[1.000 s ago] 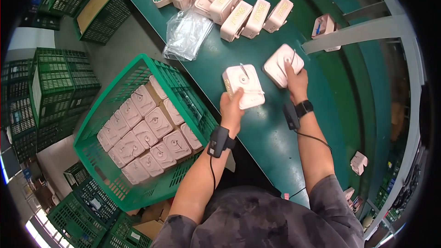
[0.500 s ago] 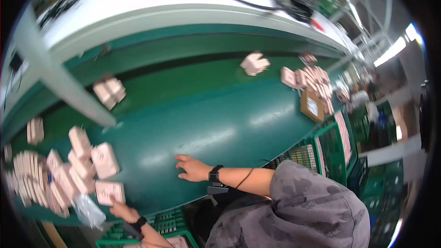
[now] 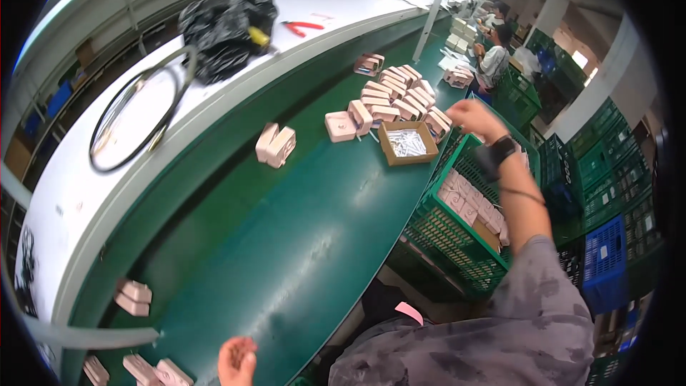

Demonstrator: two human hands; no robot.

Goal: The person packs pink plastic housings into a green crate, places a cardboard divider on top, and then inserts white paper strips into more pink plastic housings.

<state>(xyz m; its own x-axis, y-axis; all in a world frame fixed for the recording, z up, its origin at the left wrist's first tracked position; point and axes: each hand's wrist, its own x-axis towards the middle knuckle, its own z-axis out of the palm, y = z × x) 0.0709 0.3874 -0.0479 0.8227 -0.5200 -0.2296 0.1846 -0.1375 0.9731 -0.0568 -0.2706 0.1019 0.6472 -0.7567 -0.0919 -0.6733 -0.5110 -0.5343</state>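
Observation:
My right hand point(image 3: 475, 120), blurred by motion, is raised at the table's far right edge, beside a pile of pale pink plastic housings point(image 3: 400, 93). Its fingers look bent, but the blur hides whether they hold anything. Just left of it, an open cardboard box point(image 3: 409, 161) contains many small white, stick-like parts. Below my right forearm stands a green crate point(image 3: 457, 239) with more pink pieces inside. At the bottom edge, my left hand point(image 3: 238, 361) hovers over the green table with curled fingers and nothing visible in them. Several pink housings point(image 3: 153, 372) lie to its left.
A pair of pink housings point(image 3: 276, 146) stands mid-table, and another pair point(image 3: 133, 297) sits lower left. The white shelf point(image 3: 300, 11) behind bears a black plastic bag point(image 3: 225, 28), red-handled pliers point(image 3: 304, 27) and a coiled cable point(image 3: 136, 118). Co-workers point(image 3: 493, 57) sit farther along.
The view has swung to the right. My left hand has come away from the pink housing it touched. My right hand has moved from above the bare table to beside the far pile and crate.

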